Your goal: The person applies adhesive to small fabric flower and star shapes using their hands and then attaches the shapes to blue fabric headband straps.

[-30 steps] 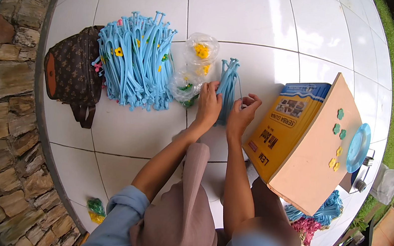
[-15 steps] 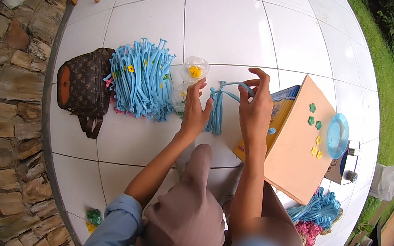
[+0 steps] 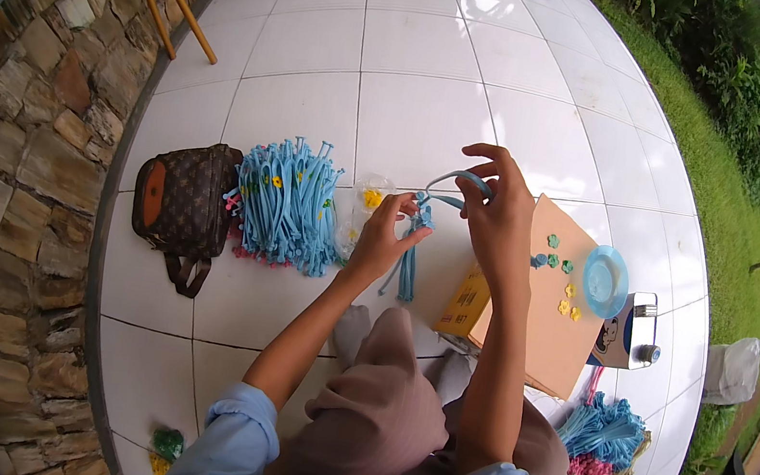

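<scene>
A light-blue strap (image 3: 442,199) with a knobbed end is stretched between my hands, above the tile floor. My left hand (image 3: 382,240) is closed, thumb and fingers pinching around the strap's knobbed end beside a cluster of small blue pieces. My right hand (image 3: 504,218) grips the other end of the strap, which bends in a loop; its fingers are curled. Below hangs or lies a small bunch of similar blue straps (image 3: 408,275); whether it is joined to the held strap I cannot tell. A clear plastic bag with yellow flower pieces (image 3: 372,198) lies just behind my left hand.
A large pile of blue straps (image 3: 287,210) lies left, beside a brown patterned backpack (image 3: 184,200). On the right, a cardboard sheet (image 3: 542,328) over a yellow box (image 3: 465,306) bears small flowers (image 3: 552,240). Beyond are a blue plate (image 3: 605,281) and blue, pink and tan bundles (image 3: 604,429).
The view has tilted up, showing more floor ahead. My left hand has moved from open beside the straps to pinching the strap's knobbed end. The right hand still holds the loop.
</scene>
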Demonstrator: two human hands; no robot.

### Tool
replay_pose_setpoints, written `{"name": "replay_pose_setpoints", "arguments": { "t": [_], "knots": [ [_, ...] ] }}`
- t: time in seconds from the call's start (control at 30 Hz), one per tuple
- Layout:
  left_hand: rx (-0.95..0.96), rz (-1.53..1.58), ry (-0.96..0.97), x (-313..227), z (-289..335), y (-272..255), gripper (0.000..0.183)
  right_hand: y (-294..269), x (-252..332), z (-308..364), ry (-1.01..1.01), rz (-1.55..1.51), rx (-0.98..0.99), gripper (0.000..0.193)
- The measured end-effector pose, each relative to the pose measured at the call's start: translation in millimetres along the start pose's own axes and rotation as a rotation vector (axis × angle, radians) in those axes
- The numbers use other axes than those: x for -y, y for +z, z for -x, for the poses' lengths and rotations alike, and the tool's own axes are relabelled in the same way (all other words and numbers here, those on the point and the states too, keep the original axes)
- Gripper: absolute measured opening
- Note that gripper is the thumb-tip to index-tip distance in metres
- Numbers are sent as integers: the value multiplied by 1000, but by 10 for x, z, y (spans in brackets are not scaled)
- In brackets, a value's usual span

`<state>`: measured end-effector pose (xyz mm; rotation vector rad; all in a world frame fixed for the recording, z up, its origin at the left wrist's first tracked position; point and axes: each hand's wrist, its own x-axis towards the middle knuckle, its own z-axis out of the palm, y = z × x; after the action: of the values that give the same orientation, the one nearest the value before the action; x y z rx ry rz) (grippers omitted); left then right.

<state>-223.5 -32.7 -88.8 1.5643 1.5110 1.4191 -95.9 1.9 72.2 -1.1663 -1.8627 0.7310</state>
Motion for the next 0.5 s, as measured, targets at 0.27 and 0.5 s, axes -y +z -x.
{"name": "replay_pose_setpoints", "arguments": {
  "t": [0.27, 0.5],
  "knots": [
    [-64, 272, 48, -151, -166, 39, 21, -146, -37, 40, 133, -389, -62, 23],
    [-142, 742, -3, -762, -565, -225, 17, -242, -186, -61, 108, -376, -27, 27]
  ]
}}
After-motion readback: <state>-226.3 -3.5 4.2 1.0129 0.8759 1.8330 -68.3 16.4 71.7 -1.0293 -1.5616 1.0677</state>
